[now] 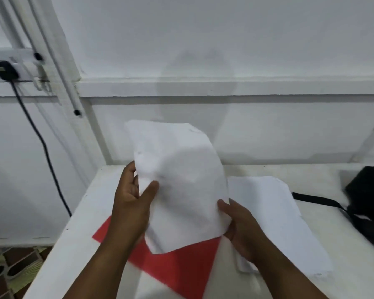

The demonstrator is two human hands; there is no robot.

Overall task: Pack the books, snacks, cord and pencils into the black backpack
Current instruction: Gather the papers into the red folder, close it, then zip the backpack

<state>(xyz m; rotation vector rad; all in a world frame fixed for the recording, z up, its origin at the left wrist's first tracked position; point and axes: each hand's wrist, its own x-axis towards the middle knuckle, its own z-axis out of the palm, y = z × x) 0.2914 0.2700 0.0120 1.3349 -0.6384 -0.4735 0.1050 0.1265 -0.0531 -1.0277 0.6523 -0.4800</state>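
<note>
Head view: both hands, left [132, 203] and right [241, 227], pinch a white paper bundle [181, 186] above the tabletop [73, 234]. It looks light and floppy, so grip both side edges. The black backpack [367, 201] waits at right.

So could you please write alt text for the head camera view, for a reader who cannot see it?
Both hands hold a bent sheaf of white paper above a white table, the left hand on its left edge, the right hand on its lower right. Under it lie a red sheet and more white paper; a black backpack sits far right.
</note>
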